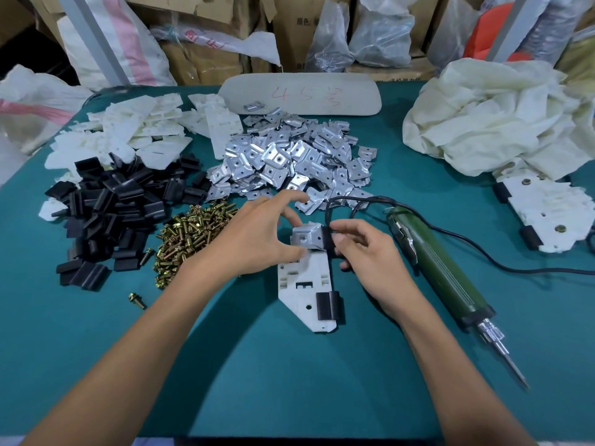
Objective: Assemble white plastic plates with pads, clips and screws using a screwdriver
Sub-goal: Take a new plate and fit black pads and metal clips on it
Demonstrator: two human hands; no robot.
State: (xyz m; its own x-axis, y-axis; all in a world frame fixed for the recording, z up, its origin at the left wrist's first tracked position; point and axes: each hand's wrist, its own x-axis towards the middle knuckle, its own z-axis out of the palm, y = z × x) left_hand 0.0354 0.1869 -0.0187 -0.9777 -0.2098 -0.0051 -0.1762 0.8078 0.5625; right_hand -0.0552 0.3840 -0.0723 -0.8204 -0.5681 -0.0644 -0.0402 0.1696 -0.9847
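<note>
This is a small assembly workshop or factory storeroom. A teal-covered counter (96,349) carries bulk heaps of loose parts: white plates (128,130), black pads (109,207), metal clips (289,156) and brass screws (190,233), with a corded green electric screwdriver (441,272) lying beside them. Behind the counter stand stacked cardboard boxes (199,59), woven sacks (122,49) and plastic bags (380,33) of stock.

Teal-covered table (96,365), cardboard boxes (199,59) stacked behind — plastic sacks (380,33) between them
</note>
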